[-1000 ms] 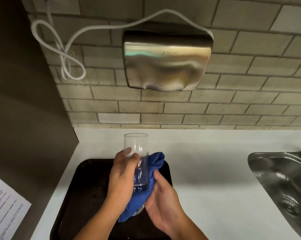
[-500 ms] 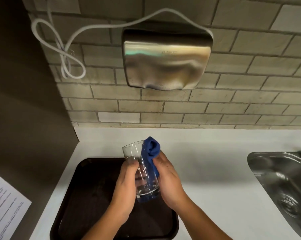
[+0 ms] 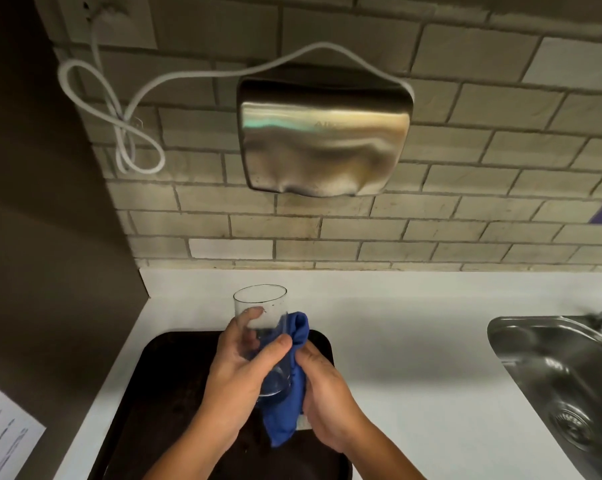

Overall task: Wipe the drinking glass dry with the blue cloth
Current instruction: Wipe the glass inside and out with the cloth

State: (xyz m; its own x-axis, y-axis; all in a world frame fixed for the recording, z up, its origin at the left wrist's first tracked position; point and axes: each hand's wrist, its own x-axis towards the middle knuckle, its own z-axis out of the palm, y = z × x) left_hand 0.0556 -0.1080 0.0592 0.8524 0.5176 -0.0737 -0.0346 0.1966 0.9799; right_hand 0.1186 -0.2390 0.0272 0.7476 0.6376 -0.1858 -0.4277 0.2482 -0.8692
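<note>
A clear drinking glass is held upright above a dark tray, its open rim at the top. My left hand wraps around the glass from the left, thumb across its front and fingers behind it. The blue cloth lies against the right side and bottom of the glass, and one end hangs down below it. My right hand presses the cloth to the glass from the right. The base of the glass is partly hidden by the cloth and my fingers.
A white counter runs under a tiled wall. A steel sink is set in at the right. A metal hand dryer with a looped white cable hangs on the wall above. A printed sheet shows at the lower left.
The cloth has slid from the rim down the right side of the glass to its lower part. My right hand moved down with it, and the glass now stands more upright.
</note>
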